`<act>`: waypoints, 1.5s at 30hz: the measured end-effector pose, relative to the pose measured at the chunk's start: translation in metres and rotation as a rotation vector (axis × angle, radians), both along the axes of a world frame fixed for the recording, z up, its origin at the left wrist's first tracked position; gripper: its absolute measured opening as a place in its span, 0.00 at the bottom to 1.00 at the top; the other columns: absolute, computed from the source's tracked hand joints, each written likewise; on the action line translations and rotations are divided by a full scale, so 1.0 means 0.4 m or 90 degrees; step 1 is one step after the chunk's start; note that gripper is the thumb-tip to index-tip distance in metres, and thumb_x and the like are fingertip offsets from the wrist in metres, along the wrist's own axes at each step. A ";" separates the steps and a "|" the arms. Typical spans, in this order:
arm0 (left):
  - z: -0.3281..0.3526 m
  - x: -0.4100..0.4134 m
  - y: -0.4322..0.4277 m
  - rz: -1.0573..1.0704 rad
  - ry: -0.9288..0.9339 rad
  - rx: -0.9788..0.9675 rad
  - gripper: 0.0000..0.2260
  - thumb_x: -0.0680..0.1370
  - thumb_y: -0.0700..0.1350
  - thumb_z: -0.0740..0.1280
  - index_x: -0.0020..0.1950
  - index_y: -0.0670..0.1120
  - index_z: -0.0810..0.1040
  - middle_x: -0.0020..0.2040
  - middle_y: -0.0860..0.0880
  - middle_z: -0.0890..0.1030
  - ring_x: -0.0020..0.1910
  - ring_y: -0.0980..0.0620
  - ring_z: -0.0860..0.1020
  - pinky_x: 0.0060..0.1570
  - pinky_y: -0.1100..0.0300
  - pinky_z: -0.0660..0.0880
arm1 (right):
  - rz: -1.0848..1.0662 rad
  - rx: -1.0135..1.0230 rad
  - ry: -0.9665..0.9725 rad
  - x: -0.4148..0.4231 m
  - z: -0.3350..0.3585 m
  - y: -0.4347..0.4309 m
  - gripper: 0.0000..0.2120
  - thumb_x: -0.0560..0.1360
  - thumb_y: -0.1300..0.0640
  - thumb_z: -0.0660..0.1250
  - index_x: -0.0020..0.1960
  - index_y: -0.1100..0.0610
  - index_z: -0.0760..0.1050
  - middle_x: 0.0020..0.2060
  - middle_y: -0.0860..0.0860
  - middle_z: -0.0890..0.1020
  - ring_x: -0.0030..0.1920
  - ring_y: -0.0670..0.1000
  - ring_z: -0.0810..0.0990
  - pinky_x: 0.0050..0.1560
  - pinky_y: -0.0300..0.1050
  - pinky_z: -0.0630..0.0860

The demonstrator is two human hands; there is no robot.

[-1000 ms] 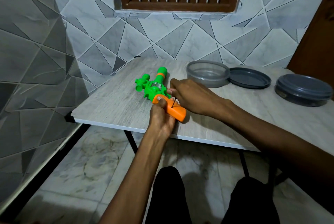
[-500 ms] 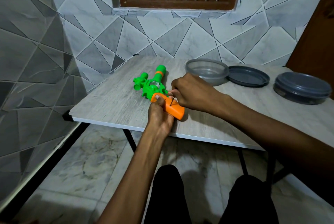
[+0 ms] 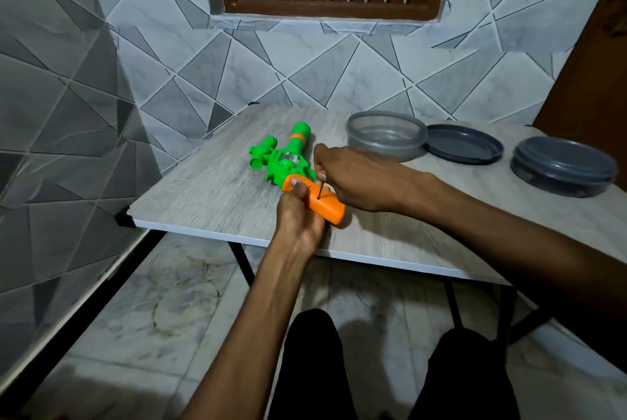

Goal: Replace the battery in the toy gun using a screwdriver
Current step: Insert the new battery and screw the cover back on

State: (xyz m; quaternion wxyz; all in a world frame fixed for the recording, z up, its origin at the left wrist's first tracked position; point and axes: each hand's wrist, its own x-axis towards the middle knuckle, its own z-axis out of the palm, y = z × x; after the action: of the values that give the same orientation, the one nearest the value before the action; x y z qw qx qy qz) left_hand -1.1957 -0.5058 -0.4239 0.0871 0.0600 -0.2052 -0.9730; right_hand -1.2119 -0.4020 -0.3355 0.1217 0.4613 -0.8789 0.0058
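The surface (image 3: pixel 210 195), a pale wood-grain top, carries everything, and its near edge runs just under the hands. At its far right a lidded tub (image 3: pixel 563 167) is seen, with a loose lid (image 3: pixel 463 148) and an open tub (image 3: pixel 386 134) to its left.

The gun (image 3: pixel 285 165) is laid flat left of centre, with the green barrel pointed far and the orange handle (image 3: pixel 327 206) turned near and right. It is judged to be hollow moulded plastic: light, stiff, smooth, and easily slid or spun on the surface when pressed from above. The ribbed green body could be held, but the handle is the better place, close beside the screw, so that turning force is resisted where it is applied.

The left grip (image 3: pixel 298 216) is wrapped round the handle from the near side, with the thumb laid on its top face. The right grip (image 3: pixel 353 179) is curled closed over the screwdriver (image 3: pixel 319 190), of which only a thin dark shaft is shown; the tip is set down on the handle's upper face, seemingly at a cover screw, though the screw itself cannot be made out.

The screw is likely small and soft-seated in plastic, so steady downward pressure is called for, lest the tip skid across the glossy orange shell.
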 end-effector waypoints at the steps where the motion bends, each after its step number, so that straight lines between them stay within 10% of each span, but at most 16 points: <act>1: 0.001 0.000 0.001 0.008 -0.003 0.005 0.11 0.83 0.40 0.51 0.50 0.40 0.72 0.44 0.41 0.77 0.43 0.46 0.76 0.64 0.46 0.67 | -0.020 0.004 0.032 -0.003 -0.004 -0.003 0.09 0.78 0.57 0.59 0.56 0.59 0.65 0.49 0.60 0.78 0.48 0.64 0.78 0.41 0.52 0.71; 5: 0.008 0.002 0.004 0.029 -0.023 0.038 0.11 0.84 0.41 0.53 0.54 0.40 0.73 0.37 0.43 0.84 0.36 0.48 0.83 0.60 0.45 0.71 | -0.104 -0.003 0.123 -0.003 -0.010 -0.013 0.17 0.81 0.47 0.54 0.58 0.59 0.71 0.52 0.63 0.79 0.53 0.64 0.78 0.40 0.49 0.63; 10: -0.023 -0.022 -0.011 0.023 -0.049 0.007 0.20 0.84 0.46 0.55 0.73 0.38 0.65 0.59 0.37 0.78 0.61 0.41 0.76 0.69 0.41 0.65 | -0.148 -0.004 0.155 -0.008 -0.022 -0.007 0.21 0.82 0.43 0.53 0.55 0.58 0.76 0.52 0.61 0.80 0.54 0.64 0.79 0.41 0.48 0.63; 17: -0.014 -0.010 -0.002 -0.001 0.005 0.000 0.10 0.83 0.43 0.56 0.50 0.40 0.73 0.43 0.42 0.79 0.45 0.46 0.76 0.66 0.44 0.67 | 0.026 -0.012 0.007 -0.002 -0.012 -0.003 0.06 0.77 0.58 0.60 0.53 0.59 0.67 0.49 0.58 0.75 0.47 0.60 0.76 0.45 0.56 0.73; 23: -0.017 -0.019 -0.004 0.007 0.023 0.033 0.11 0.84 0.42 0.53 0.50 0.39 0.72 0.30 0.46 0.80 0.32 0.52 0.81 0.62 0.47 0.70 | 0.017 -0.037 0.025 -0.007 0.008 -0.017 0.08 0.72 0.54 0.64 0.41 0.53 0.65 0.43 0.58 0.78 0.44 0.62 0.77 0.37 0.49 0.69; 45: -0.004 -0.002 0.000 0.011 0.002 0.020 0.09 0.83 0.42 0.56 0.50 0.41 0.74 0.35 0.46 0.84 0.38 0.50 0.83 0.55 0.49 0.76 | -0.107 -0.047 0.069 -0.004 -0.016 -0.019 0.17 0.80 0.46 0.58 0.49 0.59 0.77 0.49 0.65 0.79 0.52 0.64 0.78 0.40 0.47 0.62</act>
State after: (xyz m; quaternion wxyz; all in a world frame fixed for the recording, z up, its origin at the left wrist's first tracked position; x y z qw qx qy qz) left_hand -1.1964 -0.5056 -0.4254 0.0951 0.0614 -0.1892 -0.9754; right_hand -1.2134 -0.4095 -0.3419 0.1863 0.3807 -0.9057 0.0029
